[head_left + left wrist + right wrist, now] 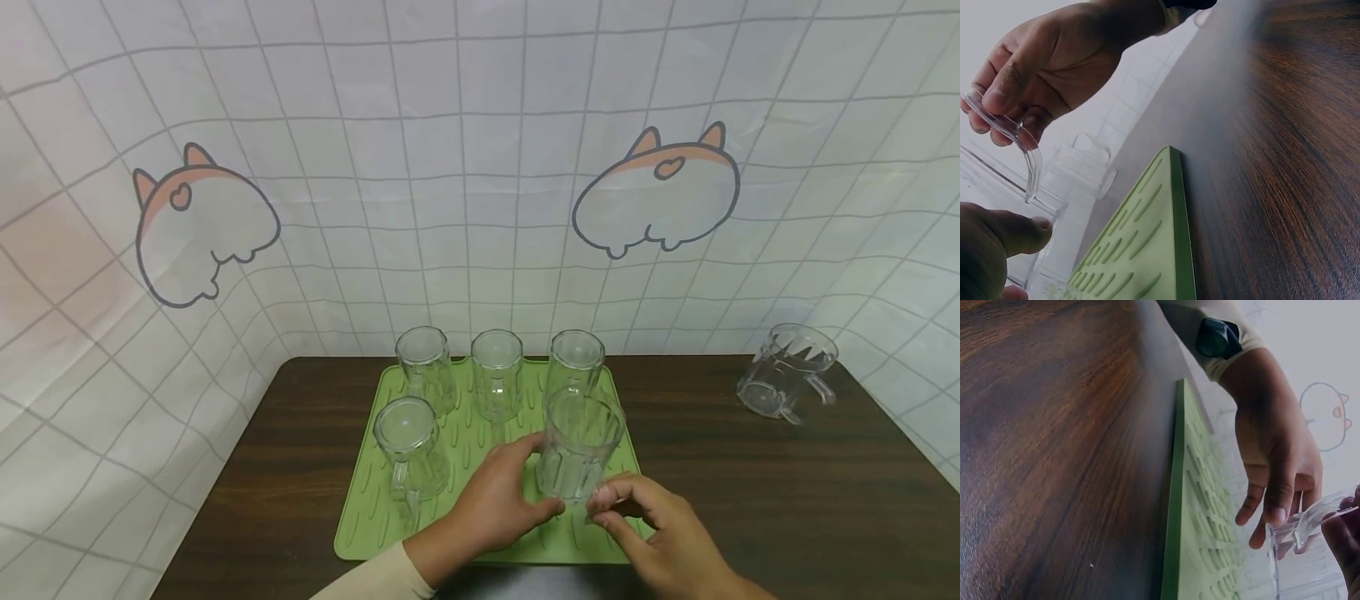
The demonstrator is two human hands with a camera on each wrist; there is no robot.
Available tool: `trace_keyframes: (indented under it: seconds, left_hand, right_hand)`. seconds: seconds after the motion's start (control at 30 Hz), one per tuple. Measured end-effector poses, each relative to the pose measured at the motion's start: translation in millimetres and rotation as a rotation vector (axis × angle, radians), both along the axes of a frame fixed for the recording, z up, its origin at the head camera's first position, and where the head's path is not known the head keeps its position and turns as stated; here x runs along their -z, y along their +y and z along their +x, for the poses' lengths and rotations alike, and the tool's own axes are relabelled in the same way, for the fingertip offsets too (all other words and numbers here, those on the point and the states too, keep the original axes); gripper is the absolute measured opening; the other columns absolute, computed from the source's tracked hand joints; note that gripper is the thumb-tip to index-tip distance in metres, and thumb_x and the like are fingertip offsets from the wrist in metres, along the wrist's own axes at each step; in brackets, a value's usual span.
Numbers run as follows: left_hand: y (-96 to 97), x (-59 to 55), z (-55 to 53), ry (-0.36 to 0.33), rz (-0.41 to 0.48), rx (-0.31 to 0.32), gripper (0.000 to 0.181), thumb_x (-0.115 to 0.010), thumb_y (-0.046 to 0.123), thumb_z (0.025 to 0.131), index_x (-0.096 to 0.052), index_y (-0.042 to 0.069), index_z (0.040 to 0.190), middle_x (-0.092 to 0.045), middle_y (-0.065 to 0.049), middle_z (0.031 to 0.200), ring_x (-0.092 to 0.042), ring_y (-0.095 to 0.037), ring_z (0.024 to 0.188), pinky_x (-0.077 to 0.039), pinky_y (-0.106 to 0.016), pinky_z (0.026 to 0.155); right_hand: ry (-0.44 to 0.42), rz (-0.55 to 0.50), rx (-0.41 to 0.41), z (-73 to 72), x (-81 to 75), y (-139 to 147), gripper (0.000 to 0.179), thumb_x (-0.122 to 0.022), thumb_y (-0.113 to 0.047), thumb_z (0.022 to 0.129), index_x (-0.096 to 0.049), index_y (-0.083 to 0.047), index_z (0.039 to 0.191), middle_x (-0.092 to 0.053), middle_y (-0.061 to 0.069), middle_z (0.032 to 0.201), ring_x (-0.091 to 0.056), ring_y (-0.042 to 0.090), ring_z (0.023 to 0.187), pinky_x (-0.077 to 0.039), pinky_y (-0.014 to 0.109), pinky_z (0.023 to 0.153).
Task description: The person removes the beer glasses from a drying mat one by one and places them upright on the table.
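Note:
A clear mug (572, 467) is held over the front right part of the green drying mat (480, 533), its wide rim facing up in the head view. My left hand (498, 500) grips the mug's body from the left, thumb at the front. From the right, my right hand (663, 525) pinches the mug's curved handle (1030, 156) between thumb and fingers, as the left wrist view shows. Several other clear mugs stand upside down on the mat: three in the back row, including a middle one (497, 375), and one at front left (412, 454).
Another clear mug (783, 375) is on the dark wooden table (750, 492) at the far right. A white gridded sheet (495, 200) with cartoon drawings surrounds the table at the back and sides.

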State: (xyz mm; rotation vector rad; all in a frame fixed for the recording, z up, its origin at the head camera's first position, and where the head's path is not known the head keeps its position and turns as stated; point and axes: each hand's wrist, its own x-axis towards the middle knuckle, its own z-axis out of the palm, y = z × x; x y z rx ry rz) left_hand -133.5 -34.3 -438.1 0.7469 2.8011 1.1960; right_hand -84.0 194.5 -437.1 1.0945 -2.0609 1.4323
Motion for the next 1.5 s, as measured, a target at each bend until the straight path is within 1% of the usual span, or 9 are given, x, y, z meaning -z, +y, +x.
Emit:
trace_keyframes:
  seconds: [0.13, 0.3, 0.53, 0.83, 1.03, 1.1, 1.27, 1.3, 1.5]
  left_hand:
    - [-1.2, -2.5, 1.9, 0.024, -0.017, 0.009, 0.075, -0.085, 0.029, 0.087, -0.049, 0.014, 0.150, -0.061, 0.000, 0.138, -0.055, -0.022, 0.127, -0.048, -0.040, 0.102]
    - [-7.1, -10.5, 7.7, 0.072, -0.054, 0.015, 0.072, -0.082, 0.029, 0.090, -0.047, 0.011, 0.151, -0.060, -0.003, 0.137, -0.056, -0.022, 0.127, -0.049, -0.040, 0.100]
    - [-23.1, -25.3, 18.2, 0.052, 0.019, 0.038, 0.067, -0.078, 0.027, 0.094, -0.047, 0.013, 0.151, -0.058, 0.000, 0.140, -0.059, -0.019, 0.121, -0.053, -0.036, 0.092]
    - [-48.7, -35.9, 27.9, 0.149, 0.095, 0.054, 0.066, -0.081, 0.017, 0.090, -0.049, 0.014, 0.148, -0.058, 0.000, 0.139, -0.059, -0.017, 0.118, -0.054, -0.033, 0.090]
    - [-66.2, -46.9, 35.1, 0.168, 0.143, 0.072, 0.067, -0.083, 0.017, 0.088, -0.050, 0.019, 0.146, -0.057, 0.005, 0.141, -0.059, -0.015, 0.116, -0.053, -0.033, 0.090]
    - [-72.4, -50.7, 37.1, 0.196, 0.146, 0.078, 0.067, -0.084, 0.018, 0.087, -0.051, 0.020, 0.146, -0.056, 0.007, 0.141, -0.059, -0.013, 0.116, -0.053, -0.033, 0.090]
    - [-88.3, -58.4, 39.8, 0.336, 0.159, 0.100, 0.068, -0.086, 0.013, 0.084, -0.052, 0.017, 0.143, -0.059, 0.002, 0.138, -0.061, -0.013, 0.110, -0.054, -0.033, 0.086]
    - [-91.4, -59.9, 39.9, 0.360, 0.167, 0.111, 0.068, -0.086, 0.012, 0.084, -0.052, 0.016, 0.143, -0.059, 0.001, 0.136, -0.061, -0.014, 0.108, -0.054, -0.033, 0.085]
    - [-110.0, -61.7, 38.2, 0.424, 0.220, 0.153, 0.066, -0.084, 0.011, 0.086, -0.053, 0.013, 0.144, -0.061, -0.001, 0.129, -0.060, -0.015, 0.106, -0.053, -0.031, 0.084]
  right_hand:
    - [-0.012, 0.010, 0.059, 0.8, -1.7, 4, 0.038, -0.074, 0.021, 0.079, -0.063, -0.002, 0.108, -0.066, 0.006, 0.102, -0.068, 0.010, 0.091, -0.054, 0.018, 0.077]
    - [-0.059, 0.043, 0.128, 1.0, -8.7, 13, 0.044, -0.073, 0.024, 0.078, -0.063, -0.006, 0.109, -0.066, 0.003, 0.103, -0.068, 0.008, 0.092, -0.055, 0.019, 0.076]
    - [-0.066, 0.093, 0.225, -3.0, -14.5, 32, 0.044, -0.075, 0.022, 0.079, -0.065, -0.010, 0.107, -0.068, 0.000, 0.101, -0.068, 0.007, 0.090, -0.055, 0.017, 0.073]
    - [-0.091, 0.112, 0.289, -10.7, -19.5, 52, 0.046, -0.071, 0.027, 0.077, -0.064, -0.008, 0.105, -0.070, 0.001, 0.101, -0.069, 0.004, 0.090, -0.056, 0.019, 0.070]
    - [-0.102, 0.151, 0.332, -15.6, -18.6, 64, 0.043, -0.073, 0.023, 0.079, -0.064, -0.010, 0.105, -0.070, -0.002, 0.102, -0.068, 0.003, 0.090, -0.055, 0.017, 0.070]
    - [-0.102, 0.160, 0.342, -16.9, -17.8, 68, 0.042, -0.074, 0.022, 0.080, -0.064, -0.011, 0.104, -0.070, -0.003, 0.102, -0.068, 0.003, 0.089, -0.054, 0.017, 0.069]
    - [-0.114, 0.148, 0.334, -21.7, -16.3, 78, 0.038, -0.073, 0.021, 0.081, -0.064, -0.008, 0.104, -0.070, -0.003, 0.102, -0.069, 0.003, 0.090, -0.054, 0.016, 0.072]
    - [-0.117, 0.146, 0.335, -22.8, -16.0, 80, 0.033, -0.074, 0.018, 0.084, -0.064, -0.008, 0.103, -0.070, -0.004, 0.103, -0.069, 0.003, 0.091, -0.054, 0.016, 0.072]
    - [-0.158, 0.165, 0.365, -27.5, -16.5, 88, 0.026, -0.074, 0.010, 0.088, -0.063, -0.009, 0.102, -0.072, -0.005, 0.104, -0.070, 0.006, 0.090, -0.055, 0.016, 0.072]
